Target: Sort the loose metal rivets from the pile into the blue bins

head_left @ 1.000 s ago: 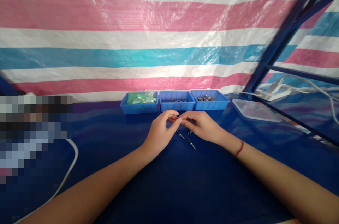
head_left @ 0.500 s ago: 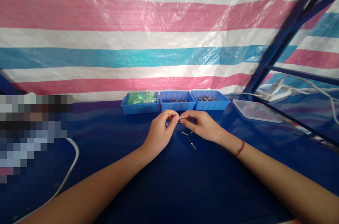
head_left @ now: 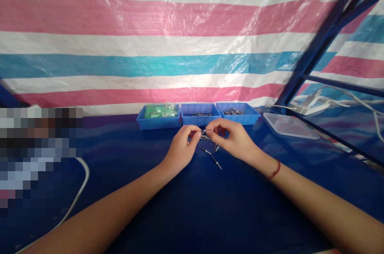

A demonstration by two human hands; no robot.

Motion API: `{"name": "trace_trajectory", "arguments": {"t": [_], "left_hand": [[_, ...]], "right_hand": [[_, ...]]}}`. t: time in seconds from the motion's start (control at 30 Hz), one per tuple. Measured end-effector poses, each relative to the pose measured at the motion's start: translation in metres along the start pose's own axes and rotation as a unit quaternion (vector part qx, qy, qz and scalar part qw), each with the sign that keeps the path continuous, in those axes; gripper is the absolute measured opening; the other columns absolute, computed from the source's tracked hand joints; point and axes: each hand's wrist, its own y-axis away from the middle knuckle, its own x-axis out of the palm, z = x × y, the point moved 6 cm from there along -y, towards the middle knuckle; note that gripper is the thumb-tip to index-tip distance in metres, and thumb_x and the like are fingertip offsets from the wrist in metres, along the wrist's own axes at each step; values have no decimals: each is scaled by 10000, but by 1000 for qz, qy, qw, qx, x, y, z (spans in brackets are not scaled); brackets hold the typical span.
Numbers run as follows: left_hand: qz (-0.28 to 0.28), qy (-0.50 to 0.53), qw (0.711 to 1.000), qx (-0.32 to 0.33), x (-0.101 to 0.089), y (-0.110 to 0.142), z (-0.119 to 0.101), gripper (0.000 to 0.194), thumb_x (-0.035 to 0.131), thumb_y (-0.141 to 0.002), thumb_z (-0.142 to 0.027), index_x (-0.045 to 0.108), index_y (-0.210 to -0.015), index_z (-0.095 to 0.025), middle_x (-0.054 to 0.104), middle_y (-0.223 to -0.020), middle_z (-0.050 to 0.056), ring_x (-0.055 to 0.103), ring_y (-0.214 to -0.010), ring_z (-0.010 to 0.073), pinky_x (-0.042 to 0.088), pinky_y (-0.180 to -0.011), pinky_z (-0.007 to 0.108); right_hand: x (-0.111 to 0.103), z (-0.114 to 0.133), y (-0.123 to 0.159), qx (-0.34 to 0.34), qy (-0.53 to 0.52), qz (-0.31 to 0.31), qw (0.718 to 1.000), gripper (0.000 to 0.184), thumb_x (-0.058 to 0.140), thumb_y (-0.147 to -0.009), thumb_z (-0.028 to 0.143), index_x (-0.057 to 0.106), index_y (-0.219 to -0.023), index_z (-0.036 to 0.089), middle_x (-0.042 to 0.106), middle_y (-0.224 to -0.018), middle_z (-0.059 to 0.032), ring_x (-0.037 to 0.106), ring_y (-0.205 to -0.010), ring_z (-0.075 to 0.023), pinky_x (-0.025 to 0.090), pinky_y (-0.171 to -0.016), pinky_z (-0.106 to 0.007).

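The left hand (head_left: 182, 147) and right hand (head_left: 232, 139) pinch a slim metal piece (head_left: 204, 131) between them above the surface (head_left: 192, 206), partly hiding loose metal pins (head_left: 218, 164), three blue bins (head_left: 201, 121) just beyond, a clear lid (head_left: 289, 126) rightward.

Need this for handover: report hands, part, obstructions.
Left hand and right hand pinching thin metal part. Loose metal pieces close by. Nothing visibly blocking.

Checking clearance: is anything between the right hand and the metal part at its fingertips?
Nothing visible: the right hand meets the metal part directly, opposite the left hand; loose pins lie nearer the person.
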Motion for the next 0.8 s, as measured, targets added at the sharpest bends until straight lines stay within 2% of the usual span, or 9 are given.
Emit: {"name": "trace_trajectory", "arguments": {"t": [0.13,0.23,0.33,0.43,0.5,0.63,0.8], "left_hand": [[23,10,1000,-9,3,-1,1,157,454,-895,-265,587,-883,-183,618,-900,32,592,-847,160,466,-686,248],[29,0,999,-25,4,0,0,176,450,-899,-275,574,-987,-186,640,-914,32,597,-861,168,467,-758,286],[30,-66,997,-35,4,2,-3,235,489,-845,-178,570,-1064,-196,652,-934,33,581,-929,199,439,-859,359],[80,-136,986,-47,9,5,-6,242,515,-747,-98,647,-909,-220,652,-963,23,556,-976,233,412,-886,407],[114,-160,979,-54,11,6,-9,216,530,-722,-120,671,-845,-229,649,-970,22,552,-979,247,402,-883,429],[140,-186,971,-50,12,7,-12,172,544,-728,-179,685,-805,-241,642,-991,26,545,-996,259,386,-871,455],[141,-204,969,-21,15,8,-11,146,529,-796,-243,674,-791,-257,644,-981,13,547,-980,251,390,-832,442]], "right_hand": [[0,11,1,-55,41,6,998,100,550,-837,205,622,-776,174,645,-754,-18,543,-622,-110,408,-559,-230],[-7,4,-1,-34,58,-15,998,109,548,-840,226,613,-770,174,630,-709,-11,540,-597,-110,408,-547,-230],[-26,-19,-5,26,69,-99,992,111,556,-832,264,616,-805,174,637,-716,-17,559,-608,-125,423,-552,-238],[-53,-49,-6,77,107,-210,969,138,562,-817,299,629,-841,180,665,-778,-37,596,-661,-154,453,-600,-266],[-68,-66,-6,99,149,-251,951,157,554,-810,299,639,-869,180,679,-795,-53,619,-703,-184,465,-640,-298],[-77,-88,-7,125,241,-217,938,249,579,-745,270,644,-959,162,697,-918,-105,624,-820,-258,464,-750,-394],[-73,-93,-6,169,202,-208,942,286,551,-741,281,634,-978,143,692,-914,-116,623,-804,-252,474,-739,-390]]}}
